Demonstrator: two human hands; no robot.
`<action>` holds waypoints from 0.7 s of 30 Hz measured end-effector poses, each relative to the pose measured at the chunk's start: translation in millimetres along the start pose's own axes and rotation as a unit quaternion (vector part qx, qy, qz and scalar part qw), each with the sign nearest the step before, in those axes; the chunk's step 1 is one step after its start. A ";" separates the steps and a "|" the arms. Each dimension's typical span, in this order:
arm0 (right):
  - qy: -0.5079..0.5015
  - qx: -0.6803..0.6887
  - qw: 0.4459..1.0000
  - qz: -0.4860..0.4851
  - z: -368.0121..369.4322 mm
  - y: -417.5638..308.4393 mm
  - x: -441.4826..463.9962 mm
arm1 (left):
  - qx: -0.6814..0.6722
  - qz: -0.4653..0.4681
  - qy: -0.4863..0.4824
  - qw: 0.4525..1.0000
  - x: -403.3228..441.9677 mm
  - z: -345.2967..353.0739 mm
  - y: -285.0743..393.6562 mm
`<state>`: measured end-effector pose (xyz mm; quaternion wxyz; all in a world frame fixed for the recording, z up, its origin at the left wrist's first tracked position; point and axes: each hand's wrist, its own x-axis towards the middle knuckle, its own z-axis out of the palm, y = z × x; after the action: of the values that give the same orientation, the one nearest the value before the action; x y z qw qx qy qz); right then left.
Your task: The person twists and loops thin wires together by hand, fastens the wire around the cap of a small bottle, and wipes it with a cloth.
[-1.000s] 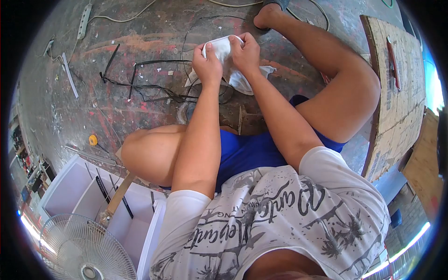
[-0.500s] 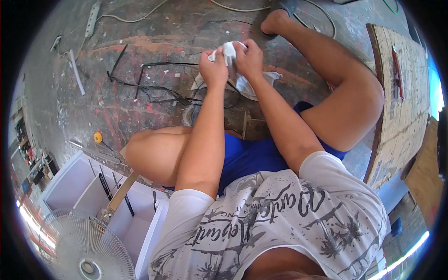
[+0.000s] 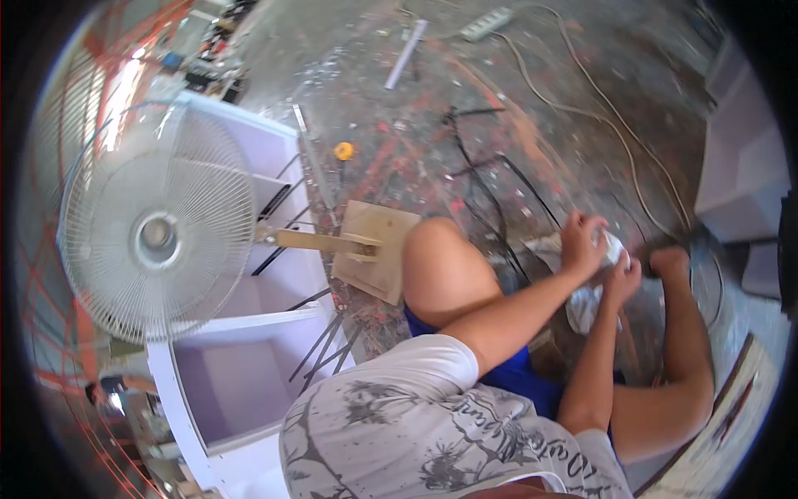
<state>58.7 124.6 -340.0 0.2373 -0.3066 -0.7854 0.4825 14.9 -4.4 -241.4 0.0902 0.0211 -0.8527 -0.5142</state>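
Between my two hands a crumpled white cloth (image 3: 613, 249) is held above the floor, right of centre. My left hand (image 3: 583, 246) grips its left side, the fingers partly bent round it. My right hand (image 3: 622, 281) pinches the cloth's lower right edge. Another white piece (image 3: 584, 309) lies on the floor below my hands, and a further pale scrap (image 3: 544, 245) shows just left of my left hand. Whether these pieces join the held cloth cannot be made out.
A fan (image 3: 158, 233) on a wooden base (image 3: 403, 224) stands left, before white cabinets (image 3: 191, 424). Black straps (image 3: 490, 195), a yellow tape measure (image 3: 343, 150), cables (image 3: 573, 108) and a power strip (image 3: 486, 25) lie on the floor. A wooden board (image 3: 715, 432) is lower right.
The view has swung left, so my hands and legs now appear farther right and the fan shows fully. The white cloth, spread taut at first, is now bunched between my hands.
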 end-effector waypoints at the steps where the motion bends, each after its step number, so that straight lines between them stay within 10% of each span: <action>1: 0.005 0.012 1.000 -0.021 -0.3 2.4 1.3 | -0.007 0.002 -0.006 1.000 0.8 0.2 0.6; 9: -0.029 0.056 0.998 0.000 -4.5 11.1 5.6 | 0.006 0.177 -0.050 0.983 -13.1 -8.4 19.0; 21: -0.042 0.163 0.982 0.080 2.7 38.8 14.9 | 0.002 0.124 -0.143 0.982 -19.0 -6.7 6.8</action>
<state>56.3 147.0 -375.0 0.2111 -0.3049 -0.6783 0.6343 35.1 -4.6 -234.9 0.0304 -0.1585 -0.8539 -0.4947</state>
